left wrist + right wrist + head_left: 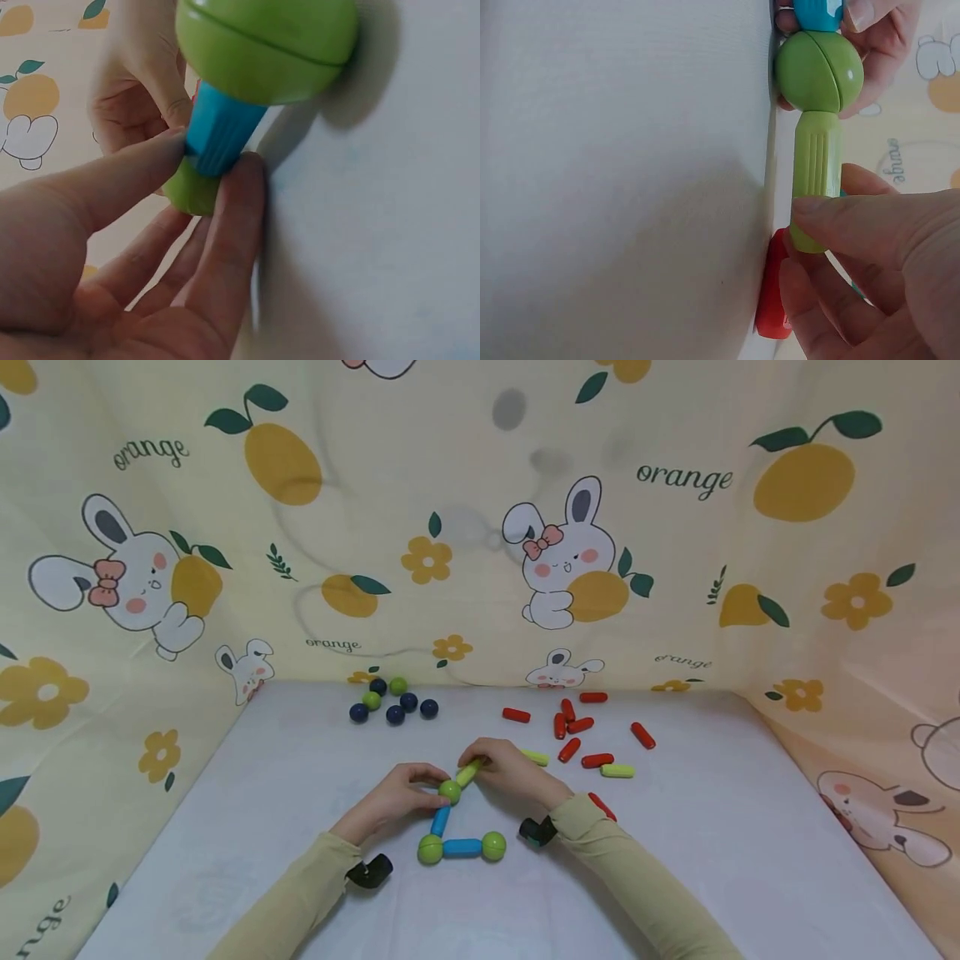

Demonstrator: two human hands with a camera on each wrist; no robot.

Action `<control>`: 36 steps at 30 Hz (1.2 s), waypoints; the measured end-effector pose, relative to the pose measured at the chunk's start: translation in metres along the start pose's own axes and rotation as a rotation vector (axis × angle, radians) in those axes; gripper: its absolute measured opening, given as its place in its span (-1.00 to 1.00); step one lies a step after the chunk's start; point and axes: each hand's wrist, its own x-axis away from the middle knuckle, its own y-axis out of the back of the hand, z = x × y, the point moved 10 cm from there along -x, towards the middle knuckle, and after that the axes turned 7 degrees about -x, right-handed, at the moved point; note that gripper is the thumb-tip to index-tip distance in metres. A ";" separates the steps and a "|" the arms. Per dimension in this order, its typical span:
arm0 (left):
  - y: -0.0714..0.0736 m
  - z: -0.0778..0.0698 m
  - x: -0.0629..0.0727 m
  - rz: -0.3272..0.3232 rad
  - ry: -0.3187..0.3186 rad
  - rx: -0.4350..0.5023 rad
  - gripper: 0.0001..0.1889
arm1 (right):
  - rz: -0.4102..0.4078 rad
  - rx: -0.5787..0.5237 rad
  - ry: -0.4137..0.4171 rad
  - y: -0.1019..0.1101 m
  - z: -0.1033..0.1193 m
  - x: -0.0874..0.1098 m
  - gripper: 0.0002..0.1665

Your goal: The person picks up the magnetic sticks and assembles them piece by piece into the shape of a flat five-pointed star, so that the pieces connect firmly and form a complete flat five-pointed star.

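Note:
My left hand point(401, 797) pinches an upright-slanting blue rod point(221, 131) between thumb and fingertips, right beside the green ball point(450, 791) at its far end. My right hand point(517, 772) grips a yellow-green rod point(817, 161) with thumb and fingers. That rod's other end meets the same green ball. The held blue rod runs down to a second green ball point(431, 849), from which another blue rod point(462, 848) leads right to a third green ball point(493, 846). In the right wrist view, a red rod point(772, 292) shows behind my fingers.
Dark blue balls point(395, 715) and two green balls point(398, 686) cluster at the back left of the white table point(247, 827). Several red rods point(642, 735) lie back right, with yellow-green rods point(617, 771) among them. A printed cloth point(465, 460) stands behind.

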 end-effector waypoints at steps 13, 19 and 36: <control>0.002 -0.018 -0.025 -0.032 0.042 -0.250 -0.66 | -0.032 -0.050 -0.031 0.006 -0.006 0.003 -0.68; -0.001 -0.019 -0.032 0.016 0.006 -0.290 -0.66 | -0.075 -0.066 -0.024 0.017 0.002 0.013 -0.69; 0.010 -0.016 -0.027 0.051 0.039 -0.319 -0.59 | 0.043 -0.122 -0.114 -0.028 0.034 0.089 -0.68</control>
